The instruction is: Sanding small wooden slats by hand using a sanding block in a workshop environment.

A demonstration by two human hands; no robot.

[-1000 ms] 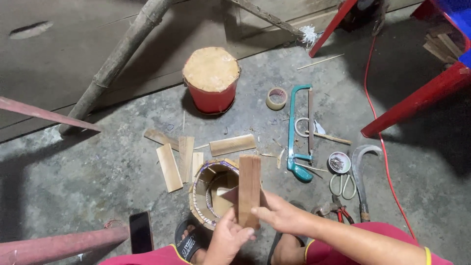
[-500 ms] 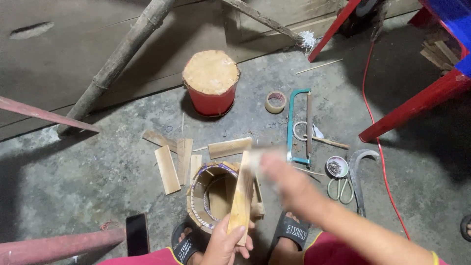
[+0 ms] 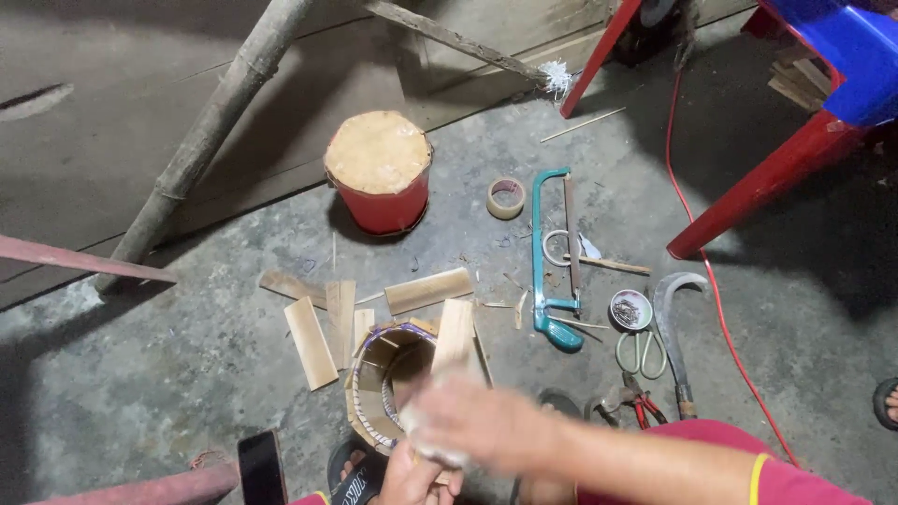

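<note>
Left hand [image 3: 412,472] at 6 o'clock, grip closed around the lower end of a flat wooden slat [image 3: 456,339], holding it upright against the rim of the slat ring [image 3: 388,383], a barrel-like hoop of slats bound with a band and lying on the concrete floor [image 3: 168,402] between the sandalled feet. My read: the slat stands on end so it lines up with its neighbours in the ring.

Right hand [image 3: 477,425] crosses in front, motion-blurred. Can't tell how far its grip is open or whether it has hold of anything; it sits over the slat's lower part.

Loose slats [image 3: 311,329] fan out at 9–10 o'clock from the ring, one more [image 3: 428,290] at 12 o'clock, all near.

Tools laid out at 2–3 o'clock: teal hacksaw [image 3: 552,252], tape roll [image 3: 506,198], small tin of nails [image 3: 630,310], scissors [image 3: 641,351], curved blade [image 3: 672,323], red-handled pliers [image 3: 629,404].

Red bucket [image 3: 379,173] with a wood-coloured top well apart at 12 o'clock. Dark phone [image 3: 261,468] at 8 o'clock. Red cable [image 3: 697,243] runs past a chair leg [image 3: 758,187].
</note>
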